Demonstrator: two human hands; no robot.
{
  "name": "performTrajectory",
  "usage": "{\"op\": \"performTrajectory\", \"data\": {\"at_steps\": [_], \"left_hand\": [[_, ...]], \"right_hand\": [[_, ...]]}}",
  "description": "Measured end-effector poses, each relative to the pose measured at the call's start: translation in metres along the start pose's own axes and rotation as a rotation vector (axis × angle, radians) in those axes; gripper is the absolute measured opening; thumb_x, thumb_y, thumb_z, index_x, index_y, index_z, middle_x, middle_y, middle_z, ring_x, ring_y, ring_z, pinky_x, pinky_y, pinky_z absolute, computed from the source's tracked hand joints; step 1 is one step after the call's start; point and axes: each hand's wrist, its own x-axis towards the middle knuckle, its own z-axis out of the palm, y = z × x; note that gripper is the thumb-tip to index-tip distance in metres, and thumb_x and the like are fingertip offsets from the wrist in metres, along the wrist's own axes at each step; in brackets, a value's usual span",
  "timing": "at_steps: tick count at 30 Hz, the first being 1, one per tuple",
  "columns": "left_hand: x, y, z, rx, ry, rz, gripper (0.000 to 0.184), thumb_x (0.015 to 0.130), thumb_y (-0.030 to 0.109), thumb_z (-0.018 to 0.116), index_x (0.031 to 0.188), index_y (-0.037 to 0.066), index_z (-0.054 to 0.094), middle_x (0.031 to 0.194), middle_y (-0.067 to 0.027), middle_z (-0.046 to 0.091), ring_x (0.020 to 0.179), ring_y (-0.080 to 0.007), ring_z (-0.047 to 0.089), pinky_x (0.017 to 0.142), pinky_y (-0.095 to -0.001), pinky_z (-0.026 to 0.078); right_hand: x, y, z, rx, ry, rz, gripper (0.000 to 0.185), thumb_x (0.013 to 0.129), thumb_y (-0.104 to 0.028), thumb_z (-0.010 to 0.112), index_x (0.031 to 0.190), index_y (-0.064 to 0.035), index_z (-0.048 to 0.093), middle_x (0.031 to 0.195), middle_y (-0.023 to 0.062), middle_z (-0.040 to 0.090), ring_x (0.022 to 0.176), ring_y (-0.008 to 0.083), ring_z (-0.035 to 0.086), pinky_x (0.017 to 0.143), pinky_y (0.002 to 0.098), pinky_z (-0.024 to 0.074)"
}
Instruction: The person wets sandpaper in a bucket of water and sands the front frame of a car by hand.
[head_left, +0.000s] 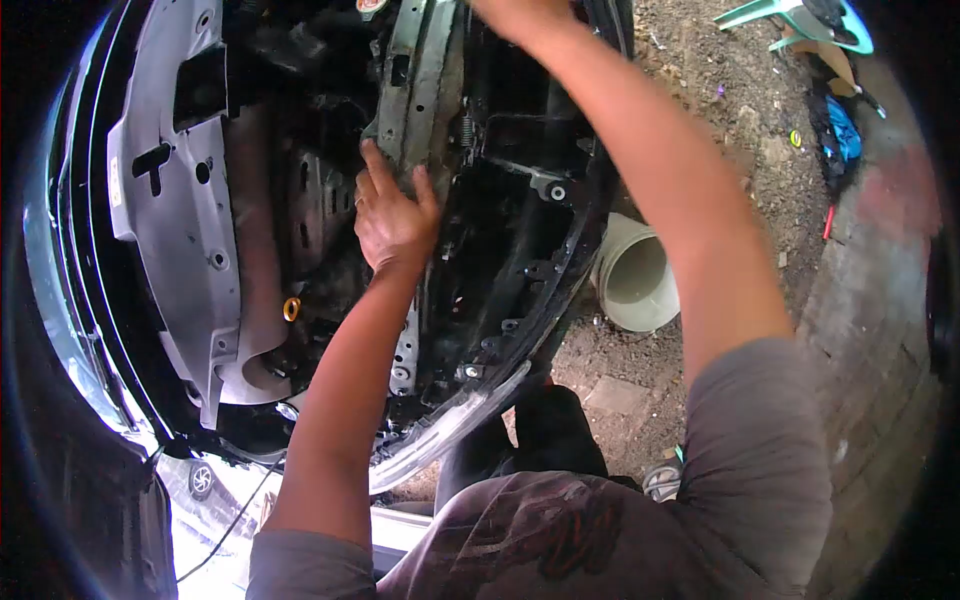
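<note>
My left hand rests on the lower part of a grey metal crossbar in an open engine bay. Its fingers are spread and a ring shows on one of them. At the top edge of the view is my right hand, near the upper end of the crossbar. Its fingers are cut off by the frame, so what it touches is hidden. Left of the crossbar lies a grey panel with several holes, and a yellow ring sits beside it.
A whitish bucket stands on the dirt ground right of the car's front edge. A green plastic stool is at the top right, with a blue item and a red tool below it. A wheeled vehicle shows at the lower left.
</note>
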Motion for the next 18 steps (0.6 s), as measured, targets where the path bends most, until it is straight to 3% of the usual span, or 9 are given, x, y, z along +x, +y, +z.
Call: {"op": "performTrajectory", "data": {"at_steps": [1, 3, 5, 7, 14, 17, 18], "left_hand": [[-0.001, 0.001, -0.001, -0.001, -0.010, -0.008, 0.084, 0.104, 0.047, 0.058, 0.168, 0.005, 0.025, 0.136, -0.0267, 0.058, 0.124, -0.0463, 0.062, 0.097, -0.0548, 0.058], [-0.002, 0.001, -0.001, 0.003, -0.007, -0.007, 0.084, 0.104, 0.047, 0.058, 0.168, 0.005, 0.024, 0.135, -0.0265, 0.058, 0.124, -0.0461, 0.062, 0.097, -0.0545, 0.057], [-0.001, -0.001, -0.001, 0.010, 0.002, -0.001, 0.084, 0.104, 0.046, 0.058, 0.168, 0.005, 0.024, 0.134, -0.0263, 0.058, 0.123, -0.0460, 0.063, 0.098, -0.0542, 0.057], [-0.002, -0.001, 0.000, -0.034, -0.005, -0.006, 0.082, 0.107, 0.050, 0.055, 0.170, 0.008, 0.024, 0.142, -0.0281, 0.058, 0.126, -0.0484, 0.062, 0.102, -0.0576, 0.055], [-0.001, 0.002, -0.003, 0.005, 0.010, -0.004, 0.083, 0.104, 0.047, 0.059, 0.168, 0.006, 0.026, 0.135, -0.0260, 0.059, 0.121, -0.0450, 0.064, 0.097, -0.0537, 0.058], [-0.005, -0.003, 0.002, 0.000, 0.008, 0.018, 0.084, 0.103, 0.047, 0.059, 0.168, 0.006, 0.025, 0.135, -0.0257, 0.059, 0.121, -0.0448, 0.064, 0.097, -0.0532, 0.058], [-0.004, -0.004, 0.004, -0.004, 0.023, 0.026, 0.085, 0.103, 0.047, 0.059, 0.169, 0.006, 0.025, 0.135, -0.0258, 0.059, 0.121, -0.0448, 0.064, 0.097, -0.0533, 0.058]], "right_hand": [[-0.010, -0.014, 0.001, -0.019, -0.085, 0.084, 0.030, 0.094, -0.033, 0.077, 0.106, -0.0050, 0.074, 0.117, 0.0244, 0.074, 0.116, 0.0410, 0.070, 0.094, 0.0515, 0.0571], [-0.043, -0.023, 0.030, -0.123, -0.036, -0.024, 0.026, 0.097, -0.023, 0.064, 0.112, -0.0068, 0.079, 0.111, 0.0222, 0.075, 0.104, 0.0396, 0.073, 0.092, 0.0541, 0.0598], [-0.081, -0.041, 0.045, -0.094, -0.058, -0.024, 0.030, 0.092, -0.012, 0.064, 0.118, -0.0040, 0.075, 0.111, 0.0196, 0.071, 0.106, 0.0381, 0.070, 0.089, 0.0522, 0.0593], [-0.108, -0.070, 0.027, -0.156, -0.185, -0.038, 0.027, 0.099, -0.015, 0.057, 0.110, 0.0015, 0.075, 0.118, 0.0203, 0.070, 0.112, 0.0368, 0.067, 0.089, 0.0504, 0.0584], [-0.095, -0.063, 0.048, -0.154, -0.059, 0.070, 0.033, 0.098, -0.012, 0.057, 0.121, 0.0084, 0.068, 0.115, 0.0195, 0.067, 0.110, 0.0351, 0.064, 0.090, 0.0451, 0.0589], [-0.103, -0.085, 0.046, -0.176, -0.179, 0.131, 0.040, 0.094, -0.008, 0.058, 0.130, 0.0084, 0.065, 0.119, 0.0209, 0.067, 0.111, 0.0374, 0.064, 0.088, 0.0456, 0.0605], [-0.114, -0.091, 0.045, -0.121, -0.105, 0.113, 0.040, 0.094, -0.008, 0.058, 0.129, 0.0094, 0.065, 0.117, 0.0197, 0.066, 0.111, 0.0375, 0.063, 0.090, 0.0433, 0.0600]]}}
